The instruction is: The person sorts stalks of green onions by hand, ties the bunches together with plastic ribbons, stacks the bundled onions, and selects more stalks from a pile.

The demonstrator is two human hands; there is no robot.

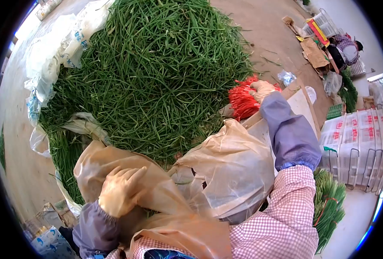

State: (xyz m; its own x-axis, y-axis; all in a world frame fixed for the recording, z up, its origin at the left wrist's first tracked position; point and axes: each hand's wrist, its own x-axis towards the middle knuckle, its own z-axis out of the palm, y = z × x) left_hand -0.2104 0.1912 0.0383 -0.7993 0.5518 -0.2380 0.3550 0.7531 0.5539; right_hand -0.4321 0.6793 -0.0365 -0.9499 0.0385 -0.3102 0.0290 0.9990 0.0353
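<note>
A large heap of loose green stalks [157, 64] fills the upper middle. My right hand [262, 90], in a pale glove, lies on a bundle of red ties [243, 100] at the heap's right edge; its fingers are bent over the ties, and whether they grip any is too small to tell. My left hand [121, 190], also gloved, rests on the tan apron [157, 183] over my lap, fingers spread and holding nothing. Translucent plastic sheeting [239, 177] covers my other knee.
White plastic bags [42, 56] line the heap's left side. A wire-framed crate [355, 144] and a tied green bundle [328, 209] are at the right. Farther back, a person in a checked top [347, 51] sits near cardboard [315, 52]. A board [301, 108] lies beside my right sleeve.
</note>
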